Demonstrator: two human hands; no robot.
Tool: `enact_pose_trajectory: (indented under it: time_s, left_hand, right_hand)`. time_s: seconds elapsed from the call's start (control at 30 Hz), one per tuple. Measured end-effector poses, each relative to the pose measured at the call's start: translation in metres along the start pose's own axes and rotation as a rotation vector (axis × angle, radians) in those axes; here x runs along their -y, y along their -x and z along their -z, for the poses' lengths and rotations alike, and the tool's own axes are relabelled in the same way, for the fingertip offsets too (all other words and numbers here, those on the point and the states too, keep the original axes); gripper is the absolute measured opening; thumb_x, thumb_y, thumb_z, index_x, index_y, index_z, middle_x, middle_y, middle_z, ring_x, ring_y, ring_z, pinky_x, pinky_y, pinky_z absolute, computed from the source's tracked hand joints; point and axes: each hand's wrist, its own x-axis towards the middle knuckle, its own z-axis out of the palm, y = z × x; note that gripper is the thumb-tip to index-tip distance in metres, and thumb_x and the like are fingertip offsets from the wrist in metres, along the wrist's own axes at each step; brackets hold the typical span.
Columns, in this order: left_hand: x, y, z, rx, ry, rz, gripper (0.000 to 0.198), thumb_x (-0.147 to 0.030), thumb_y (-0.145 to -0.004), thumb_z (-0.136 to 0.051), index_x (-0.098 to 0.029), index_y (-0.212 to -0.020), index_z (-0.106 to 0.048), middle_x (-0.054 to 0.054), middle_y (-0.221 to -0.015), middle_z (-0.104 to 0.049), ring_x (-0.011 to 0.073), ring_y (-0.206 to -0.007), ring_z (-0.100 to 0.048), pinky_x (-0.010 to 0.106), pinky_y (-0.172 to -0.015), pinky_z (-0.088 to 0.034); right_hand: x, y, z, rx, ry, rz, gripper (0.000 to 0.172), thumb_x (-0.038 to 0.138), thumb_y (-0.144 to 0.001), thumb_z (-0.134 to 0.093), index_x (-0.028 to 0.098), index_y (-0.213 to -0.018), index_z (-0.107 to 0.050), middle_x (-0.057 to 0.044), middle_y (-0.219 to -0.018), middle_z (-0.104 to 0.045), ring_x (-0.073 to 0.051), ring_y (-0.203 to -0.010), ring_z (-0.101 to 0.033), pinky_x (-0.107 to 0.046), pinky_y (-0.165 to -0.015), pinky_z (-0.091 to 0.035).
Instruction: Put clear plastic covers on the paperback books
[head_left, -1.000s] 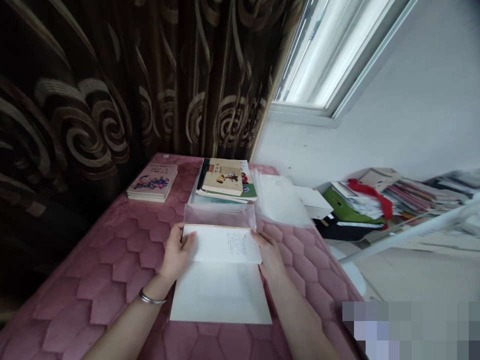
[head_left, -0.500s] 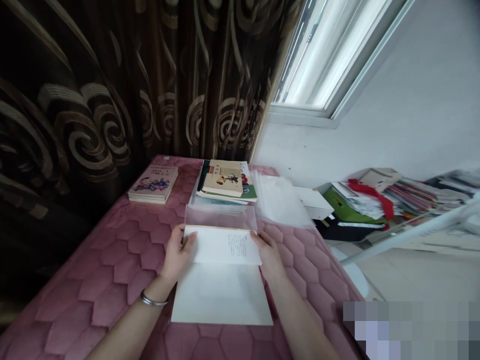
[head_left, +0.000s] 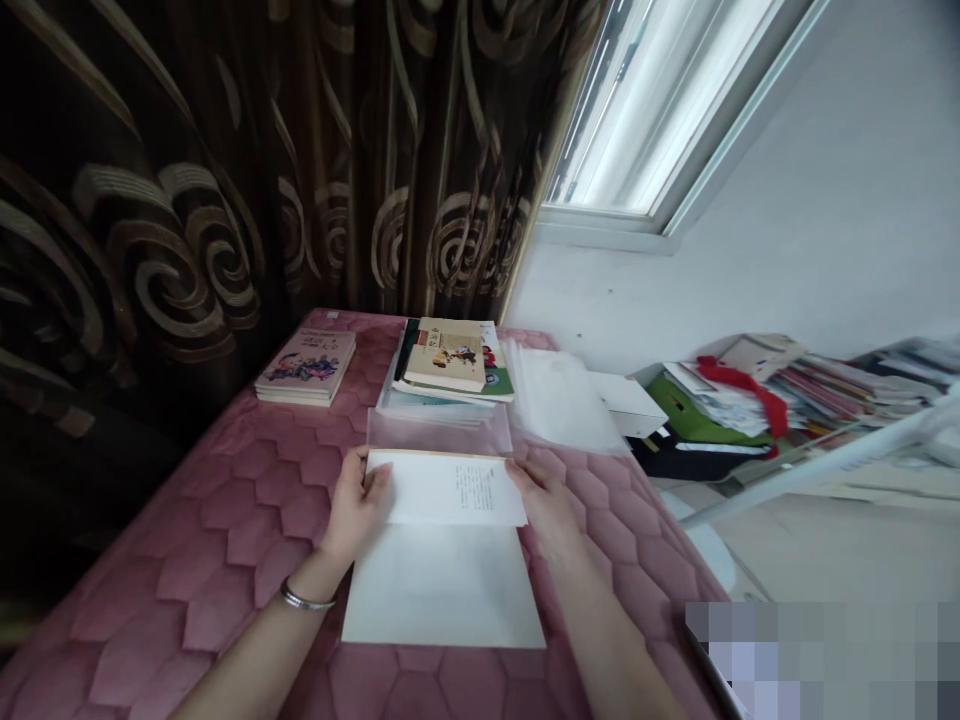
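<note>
An open book [head_left: 427, 490] lies in front of me, its upper part showing a page with a block of small printed text. Its lower part is a blank pale sheet [head_left: 444, 590] spread flat towards me. My left hand [head_left: 358, 505] grips the book's left edge, thumb on top of the page. At the right edge my right hand [head_left: 546, 500] pinches the page with thumb above and fingers beyond it; it is slightly blurred. Just past the book's far edge sticks out a clear plastic sleeve [head_left: 439, 430].
The pink quilted bed surface [head_left: 255, 520] carries a stack of illustrated books [head_left: 307, 365] at left and a mixed book pile [head_left: 448, 360] ahead. Beside that pile lie clear plastic sheets [head_left: 566, 400]. A dark patterned curtain [head_left: 337, 150] hangs behind. Papers and folders [head_left: 750, 400] crowd the right.
My right hand has shifted slightly to the right, and the page's right edge has moved with it. My left hand stays in place.
</note>
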Motion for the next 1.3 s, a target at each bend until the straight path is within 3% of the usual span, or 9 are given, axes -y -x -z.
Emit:
enact_pose_trajectory:
  time_s: [0.3, 0.6, 0.8, 1.03, 1.3]
  left_hand:
    - [-0.002, 0.001, 0.002, 0.025, 0.008, 0.009, 0.029, -0.037, -0.082, -0.057, -0.020, -0.105, -0.050, 0.000, -0.085, -0.059, 0.0133, -0.075, -0.056, 0.022, -0.062, -0.042]
    - [-0.001, -0.001, 0.001, 0.013, -0.017, 0.013, 0.028, -0.035, -0.081, -0.057, -0.020, -0.103, -0.050, 0.001, -0.086, -0.060, 0.0140, -0.077, -0.057, 0.023, -0.064, -0.043]
    - [0.002, -0.002, 0.001, -0.032, -0.131, 0.028, 0.025, -0.032, -0.079, -0.056, -0.020, -0.099, -0.050, 0.000, -0.080, -0.059, 0.0152, -0.076, -0.059, 0.026, -0.068, -0.044]
    - [0.000, -0.002, 0.000, -0.028, -0.069, 0.015, 0.025, -0.035, -0.079, -0.057, -0.020, -0.097, -0.050, 0.001, -0.082, -0.059, 0.0151, -0.076, -0.058, 0.026, -0.067, -0.044]
    - [0.002, 0.000, 0.000, -0.011, -0.044, 0.022, 0.023, -0.035, -0.082, -0.056, -0.020, -0.099, -0.049, 0.001, -0.084, -0.057, 0.0152, -0.079, -0.056, 0.025, -0.068, -0.043]
  right_hand:
    - [-0.002, 0.001, -0.002, 0.083, -0.304, -0.132, 0.040, 0.041, -0.047, -0.084, 0.019, -0.051, -0.051, 0.002, -0.050, -0.057, -0.014, -0.050, -0.052, -0.026, -0.047, -0.038]
    - [0.007, 0.008, -0.007, 0.040, -0.468, -0.103, 0.051, 0.036, -0.039, -0.089, 0.019, -0.045, -0.041, 0.006, -0.045, -0.050, -0.009, -0.045, -0.044, -0.022, -0.043, -0.032]
    - [-0.009, -0.001, -0.010, -0.044, -0.418, 0.002, 0.044, 0.041, -0.043, -0.088, 0.020, -0.052, -0.050, 0.004, -0.048, -0.055, -0.012, -0.046, -0.049, -0.025, -0.045, -0.038]
    - [-0.024, -0.011, -0.016, -0.139, -0.463, 0.039, 0.048, 0.039, -0.042, -0.088, 0.022, -0.072, -0.055, 0.005, -0.058, -0.061, -0.013, -0.052, -0.055, -0.025, -0.050, -0.043]
    - [-0.017, -0.006, -0.012, -0.029, -0.354, 0.068, 0.044, 0.044, -0.052, -0.084, 0.020, -0.083, -0.064, 0.002, -0.067, -0.064, -0.014, -0.059, -0.056, -0.026, -0.055, -0.044]
